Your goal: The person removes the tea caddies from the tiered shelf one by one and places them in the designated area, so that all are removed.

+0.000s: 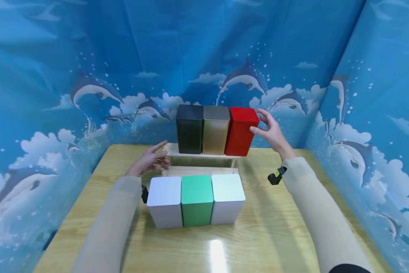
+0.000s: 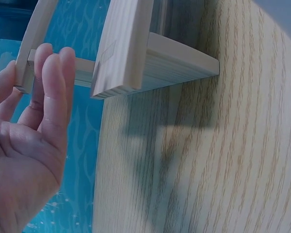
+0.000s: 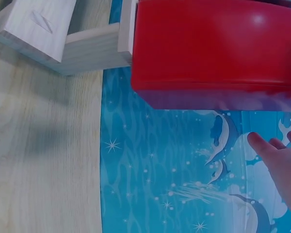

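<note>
A two-step wooden rack [image 1: 201, 171] stands on the table. Its upper step bears a black box [image 1: 189, 132], a gold box [image 1: 215, 132] and a red box [image 1: 242, 132], side by side. The red box leans slightly to the right and overhangs the step's end. My right hand [image 1: 271, 132] is beside the red box, thumb and fingers spread; the right wrist view shows a gap between them. At the rack's left end is my left hand [image 1: 151, 159], fingers loosely bent around nothing. Whether its fingertips touch the upper plank [image 2: 26, 63], I cannot tell.
Nearer me, a white box [image 1: 165, 203], a green box [image 1: 197, 201] and another white box [image 1: 227, 199] stand in a row before the rack. Blue dolphin-printed sheeting [image 1: 204, 49] surrounds the wooden table [image 1: 276, 227] at the back and sides.
</note>
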The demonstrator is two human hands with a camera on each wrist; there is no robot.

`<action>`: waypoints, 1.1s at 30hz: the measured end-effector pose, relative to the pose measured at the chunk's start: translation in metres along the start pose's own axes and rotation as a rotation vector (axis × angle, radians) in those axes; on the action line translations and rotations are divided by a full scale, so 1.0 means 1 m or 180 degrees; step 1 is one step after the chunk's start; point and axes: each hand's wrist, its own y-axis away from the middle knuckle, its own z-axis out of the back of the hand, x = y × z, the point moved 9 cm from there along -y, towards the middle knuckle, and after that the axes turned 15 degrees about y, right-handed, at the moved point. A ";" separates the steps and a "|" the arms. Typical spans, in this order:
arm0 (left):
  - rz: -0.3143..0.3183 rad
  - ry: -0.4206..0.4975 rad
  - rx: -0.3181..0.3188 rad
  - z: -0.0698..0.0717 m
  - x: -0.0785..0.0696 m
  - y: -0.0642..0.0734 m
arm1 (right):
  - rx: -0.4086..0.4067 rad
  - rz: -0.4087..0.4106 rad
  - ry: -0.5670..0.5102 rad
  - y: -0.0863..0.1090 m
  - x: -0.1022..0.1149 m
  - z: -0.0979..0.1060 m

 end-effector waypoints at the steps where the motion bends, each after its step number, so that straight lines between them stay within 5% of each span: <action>1: 0.0004 0.0007 -0.0013 0.000 0.000 0.000 | 0.0008 -0.0031 0.0034 -0.002 -0.001 0.000; 8: 0.0010 0.0007 -0.0027 0.001 0.001 -0.001 | 0.0052 -0.0040 0.0032 -0.013 0.001 0.001; 22: -0.0017 0.0036 0.0095 0.000 0.001 -0.001 | 0.0074 0.0178 -0.0514 -0.017 0.008 -0.007; 33: -0.0045 0.0047 0.0011 0.002 0.002 -0.002 | -0.0163 0.0131 -0.0375 -0.013 0.009 0.000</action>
